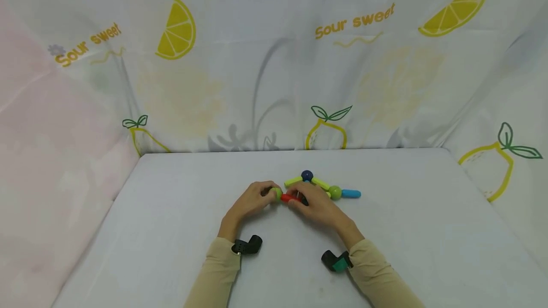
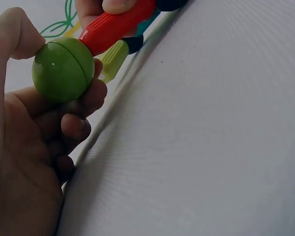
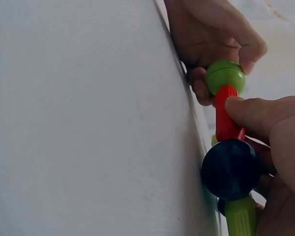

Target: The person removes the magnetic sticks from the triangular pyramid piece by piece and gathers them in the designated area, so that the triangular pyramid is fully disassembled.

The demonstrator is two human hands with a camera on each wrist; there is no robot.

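Between thumb and fingers, my left hand (image 1: pixel 256 199) pinches a green ball (image 2: pixel 64 70). One end of a red stick (image 3: pixel 227 115) touches that ball. My right hand (image 1: pixel 318 206) grips the red stick, its thumb lying along it. At the stick's other end sits a dark blue ball (image 3: pixel 231 169), with a yellow-green stick (image 3: pixel 241 216) joined beyond it. Behind the right hand, in the head view, more joined pieces lie on the table: another dark blue ball (image 1: pixel 307 175), a second green ball (image 1: pixel 335 192) and a blue stick (image 1: pixel 351 194). The right hand hides part of this assembly.
A white table (image 1: pixel 171 251) spreads under both arms. At its back edge hangs a pale cloth (image 1: pixel 239 84) printed with lemons. Each wrist wears a black camera, the left one (image 1: pixel 248 245) and the right one (image 1: pixel 337 261).
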